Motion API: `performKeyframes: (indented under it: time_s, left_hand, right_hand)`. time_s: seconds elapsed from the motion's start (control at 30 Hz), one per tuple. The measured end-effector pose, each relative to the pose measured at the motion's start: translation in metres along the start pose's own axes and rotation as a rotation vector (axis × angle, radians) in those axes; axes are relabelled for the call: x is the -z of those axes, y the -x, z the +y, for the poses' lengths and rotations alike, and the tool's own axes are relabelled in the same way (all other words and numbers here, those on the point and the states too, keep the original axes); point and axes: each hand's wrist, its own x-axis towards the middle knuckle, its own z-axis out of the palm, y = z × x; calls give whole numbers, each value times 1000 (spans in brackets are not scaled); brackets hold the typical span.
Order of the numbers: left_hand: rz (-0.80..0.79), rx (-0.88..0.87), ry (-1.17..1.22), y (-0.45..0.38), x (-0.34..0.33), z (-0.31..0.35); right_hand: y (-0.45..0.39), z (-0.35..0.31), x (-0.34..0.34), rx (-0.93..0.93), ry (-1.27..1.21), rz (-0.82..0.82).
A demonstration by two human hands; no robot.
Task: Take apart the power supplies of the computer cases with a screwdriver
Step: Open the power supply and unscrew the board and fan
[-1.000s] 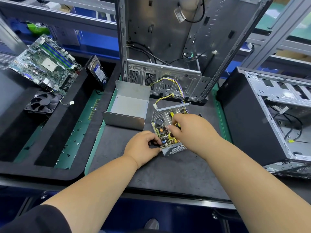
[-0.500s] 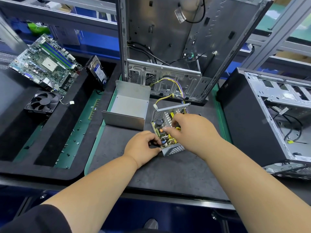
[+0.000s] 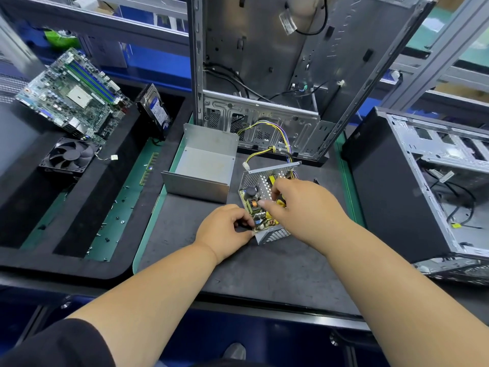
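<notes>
1. Far left of the opened power supply (image 3: 267, 205), a motherboard (image 3: 72, 95) leans on a raised black foam block, with a hard drive (image 3: 154, 111) propped beside it and a black fan (image 3: 70, 154) lying below it.
2. Loose screws (image 3: 121, 221) dot the green mat strip left of the supply.
3. The supply's removed metal cover (image 3: 202, 165) sits just left of it, open side up.
4. The left hand (image 3: 225, 231) pinches the supply's near left corner with curled fingers.
5. The supply rests on the dark work mat (image 3: 251, 268), its circuit board exposed.
6. The right hand (image 3: 304, 207) reaches into the board, fingertips apparently pinching a component, though the grip is hard to see.
7. Behind the supply stands an upright open case (image 3: 264, 75); yellow wires (image 3: 264, 152) run from the supply to it.
8. Right of the supply lies a second case (image 3: 423, 192), with grey shelving behind.
</notes>
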Motion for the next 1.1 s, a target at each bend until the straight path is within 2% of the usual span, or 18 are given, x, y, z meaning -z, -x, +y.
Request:
performKeyframes:
  time_s: [0.3, 0.53, 0.7, 0.87, 1.03, 1.1]
  left_hand:
    - [3, 8, 15, 0, 1, 0]
    - [3, 7, 13, 1, 1, -1]
    - [10, 11, 9, 2, 0, -1]
    - [3, -1, 7, 1, 1, 0]
    - [0, -9, 4, 0, 0, -2]
    - [5, -8, 4, 0, 0, -2]
  right_hand:
    - [-1, 2, 0, 13, -201, 7]
    - [0, 0, -2, -26, -52, -1]
    - [-1, 1, -5, -67, -159, 5]
    - [1, 0, -1, -21, -227, -25]
    - [1, 2, 0, -35, -8, -3]
    - [-2, 1, 0, -44, -6, -11]
